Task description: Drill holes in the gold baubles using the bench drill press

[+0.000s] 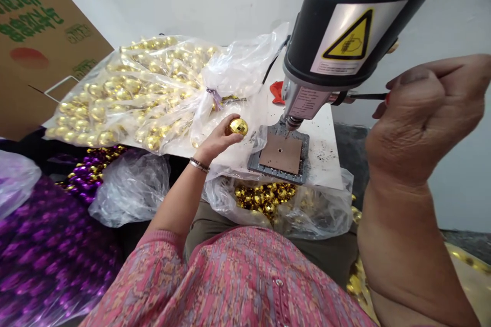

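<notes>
Between the thumb and fingers of my left hand (219,139) is a shiny gold faceted ball (238,126), held above the white table beside the drill press. My right hand (412,117), raised at the right, is closed around the end of the feed lever (368,96) of the drill press (345,25). Below the chuck (293,121), a thin drill bit points down at a brown plate (281,152) with a small hole, lying on the grey metal base (258,162). The ball is to the left of the plate, apart from it.
A large clear bag of gold balls (126,89) lies on the table's left. An open plastic bag of gold balls (266,196) sits at my lap. Purple balls in a bag (49,250) stand at lower left, near a cardboard box (46,25). Red material (276,92) lies behind the press.
</notes>
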Available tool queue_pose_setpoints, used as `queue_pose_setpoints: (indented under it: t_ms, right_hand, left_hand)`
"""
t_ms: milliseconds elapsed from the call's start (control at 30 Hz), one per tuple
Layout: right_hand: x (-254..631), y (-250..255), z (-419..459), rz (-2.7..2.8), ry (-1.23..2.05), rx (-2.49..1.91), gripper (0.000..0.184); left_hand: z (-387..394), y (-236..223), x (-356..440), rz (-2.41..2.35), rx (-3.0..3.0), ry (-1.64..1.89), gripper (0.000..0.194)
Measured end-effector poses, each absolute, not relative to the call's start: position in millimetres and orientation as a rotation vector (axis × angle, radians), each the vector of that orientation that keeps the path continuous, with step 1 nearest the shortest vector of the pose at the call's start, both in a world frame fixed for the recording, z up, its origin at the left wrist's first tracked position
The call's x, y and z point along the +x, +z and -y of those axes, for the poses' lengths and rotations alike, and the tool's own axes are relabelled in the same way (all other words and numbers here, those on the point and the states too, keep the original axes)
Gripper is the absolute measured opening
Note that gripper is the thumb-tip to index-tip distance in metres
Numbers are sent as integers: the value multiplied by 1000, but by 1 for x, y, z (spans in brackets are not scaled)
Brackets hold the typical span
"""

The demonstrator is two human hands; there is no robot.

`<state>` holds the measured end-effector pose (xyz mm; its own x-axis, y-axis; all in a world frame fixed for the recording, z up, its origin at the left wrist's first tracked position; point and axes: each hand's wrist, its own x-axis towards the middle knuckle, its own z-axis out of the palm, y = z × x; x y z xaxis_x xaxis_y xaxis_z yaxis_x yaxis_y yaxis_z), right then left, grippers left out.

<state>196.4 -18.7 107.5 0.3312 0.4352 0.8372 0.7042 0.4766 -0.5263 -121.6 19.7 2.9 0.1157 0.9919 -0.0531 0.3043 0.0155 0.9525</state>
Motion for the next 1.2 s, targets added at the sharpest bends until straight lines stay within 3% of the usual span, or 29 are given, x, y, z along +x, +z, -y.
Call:
queue_pose_setpoints:
  t_ms: [167,367,600,900,1033,1200]
  right_hand:
    - [196,110,19,1332,-243,-1147,29]
    - [199,112,20,1398,-186,-1148,28]
    - [196,114,22,1395,-166,-1152,23]
    - [193,111,21,1350,-168,-1127,22]
    - [194,104,19,1358,-244,-1113,22]
    - [195,97,20,1358,-274,-1111,35]
  left_hand:
    - [-3,-1,-106,-914,1070,915,93]
    - [3,-16,-82,-920,889,878,65]
    - [13,-27,-67,-948,808,879,66]
    - [19,-28,-65,-862,750,884,51]
    - [25,-28,-63,-938,880,844,56]
    - [36,-28,-67,-1159,1478,920,74]
